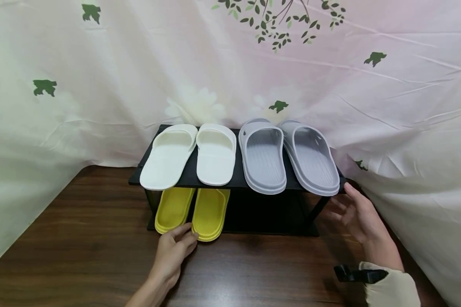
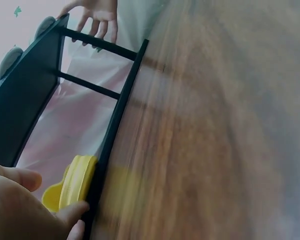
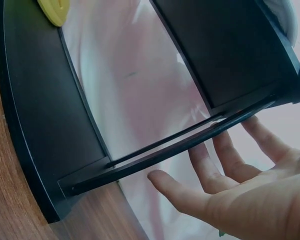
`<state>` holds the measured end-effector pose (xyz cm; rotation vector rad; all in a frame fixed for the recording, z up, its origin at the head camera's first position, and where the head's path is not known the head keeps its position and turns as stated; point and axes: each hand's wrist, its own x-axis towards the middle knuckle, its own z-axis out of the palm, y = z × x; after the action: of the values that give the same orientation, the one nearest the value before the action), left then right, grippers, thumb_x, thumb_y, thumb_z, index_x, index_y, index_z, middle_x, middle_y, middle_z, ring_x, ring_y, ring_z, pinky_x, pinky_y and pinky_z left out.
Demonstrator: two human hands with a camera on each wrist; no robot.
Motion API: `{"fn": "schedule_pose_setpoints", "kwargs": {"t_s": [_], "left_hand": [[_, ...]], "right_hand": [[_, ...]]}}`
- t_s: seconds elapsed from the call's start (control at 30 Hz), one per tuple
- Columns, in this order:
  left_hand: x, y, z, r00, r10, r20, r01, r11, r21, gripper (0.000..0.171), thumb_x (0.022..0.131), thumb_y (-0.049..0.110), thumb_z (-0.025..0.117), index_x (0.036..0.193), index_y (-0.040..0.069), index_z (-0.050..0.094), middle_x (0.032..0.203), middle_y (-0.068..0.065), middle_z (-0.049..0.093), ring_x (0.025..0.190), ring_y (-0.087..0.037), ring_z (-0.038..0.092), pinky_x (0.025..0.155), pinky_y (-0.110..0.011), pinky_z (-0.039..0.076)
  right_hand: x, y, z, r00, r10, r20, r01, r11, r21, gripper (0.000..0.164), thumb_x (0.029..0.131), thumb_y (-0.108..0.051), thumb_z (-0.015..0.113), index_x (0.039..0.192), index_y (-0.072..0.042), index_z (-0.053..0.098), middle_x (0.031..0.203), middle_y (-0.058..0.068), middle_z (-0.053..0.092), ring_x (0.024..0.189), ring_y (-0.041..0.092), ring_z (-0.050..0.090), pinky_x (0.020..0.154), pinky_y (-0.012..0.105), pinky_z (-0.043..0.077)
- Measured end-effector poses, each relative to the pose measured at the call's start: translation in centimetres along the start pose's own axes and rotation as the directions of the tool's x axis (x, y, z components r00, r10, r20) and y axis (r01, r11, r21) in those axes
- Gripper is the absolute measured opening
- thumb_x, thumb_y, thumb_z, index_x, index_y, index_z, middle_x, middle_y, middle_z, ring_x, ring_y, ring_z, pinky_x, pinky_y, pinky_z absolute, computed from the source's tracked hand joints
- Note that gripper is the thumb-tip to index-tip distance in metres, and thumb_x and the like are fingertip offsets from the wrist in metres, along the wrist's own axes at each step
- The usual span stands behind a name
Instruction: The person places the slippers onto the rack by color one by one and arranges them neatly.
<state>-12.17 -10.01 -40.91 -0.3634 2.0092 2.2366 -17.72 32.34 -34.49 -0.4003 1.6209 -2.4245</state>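
Observation:
My left hand (image 1: 175, 245) reaches to the heels of a pair of yellow slippers on the lower shelf. Its fingertips touch near the inner edges of the left yellow slipper (image 1: 173, 211) and the right yellow slipper (image 1: 208, 213). In the left wrist view, thumb and finger lie apart beside a yellow heel (image 2: 79, 182). My right hand (image 1: 363, 221) is at the right end of the black shoe rack (image 1: 269, 213). Its thumb rests at the upper shelf's corner, while its other fingers spread loosely along the side bar (image 3: 170, 152).
On the upper shelf stand white slippers (image 1: 216, 157) at left and grey clogs (image 1: 265, 157) at right. The rack sits on a dark wooden table (image 1: 80, 238). Behind it and along both sides hangs a pale leaf-patterned cloth (image 1: 138, 64).

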Motion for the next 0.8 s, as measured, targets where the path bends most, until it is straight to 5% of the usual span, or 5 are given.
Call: {"fn": "schedule_pose_setpoints", "kwargs": {"t_s": [0.23, 0.5, 0.8], "left_hand": [[-0.6, 1.7, -1.0, 0.995, 0.079, -0.054, -0.072, 0.989, 0.128, 0.047, 0.09, 0.017, 0.061, 0.134, 0.006, 0.049, 0.139, -0.01, 0.046, 0.126, -0.023, 0.042, 0.098, -0.031, 0.042], [-0.8, 4.7, -3.4, 0.985, 0.145, -0.094, -0.143, 0.989, 0.033, 0.043, 0.094, 0.02, 0.057, 0.135, 0.01, 0.048, 0.135, -0.004, 0.048, 0.12, -0.014, 0.044, 0.09, -0.009, 0.042], [-0.5, 6.6, -6.0, 0.966, 0.169, -0.195, -0.19, 0.977, -0.097, 0.057, 0.092, 0.028, 0.06, 0.141, 0.009, 0.039, 0.139, -0.004, 0.041, 0.127, -0.01, 0.044, 0.099, -0.012, 0.042]], "right_hand": [[-0.2, -0.3, 0.4, 0.994, -0.104, -0.013, 0.104, 0.994, -0.024, 0.036, 0.104, -0.021, 0.024, 0.12, -0.017, 0.057, 0.117, -0.005, 0.064, 0.109, 0.012, 0.061, 0.085, 0.034, 0.053], [0.0, -1.1, 0.9, 0.971, -0.234, -0.041, 0.234, 0.972, -0.011, 0.037, 0.104, -0.015, 0.027, 0.138, -0.008, 0.041, 0.125, 0.001, 0.056, 0.101, 0.018, 0.062, 0.086, 0.032, 0.053], [-0.1, -2.6, 2.9, 0.937, -0.324, -0.131, 0.284, 0.924, -0.256, 0.041, 0.102, -0.017, 0.035, 0.142, -0.007, 0.035, 0.131, -0.001, 0.054, 0.122, 0.009, 0.049, 0.089, 0.022, 0.042]]}}
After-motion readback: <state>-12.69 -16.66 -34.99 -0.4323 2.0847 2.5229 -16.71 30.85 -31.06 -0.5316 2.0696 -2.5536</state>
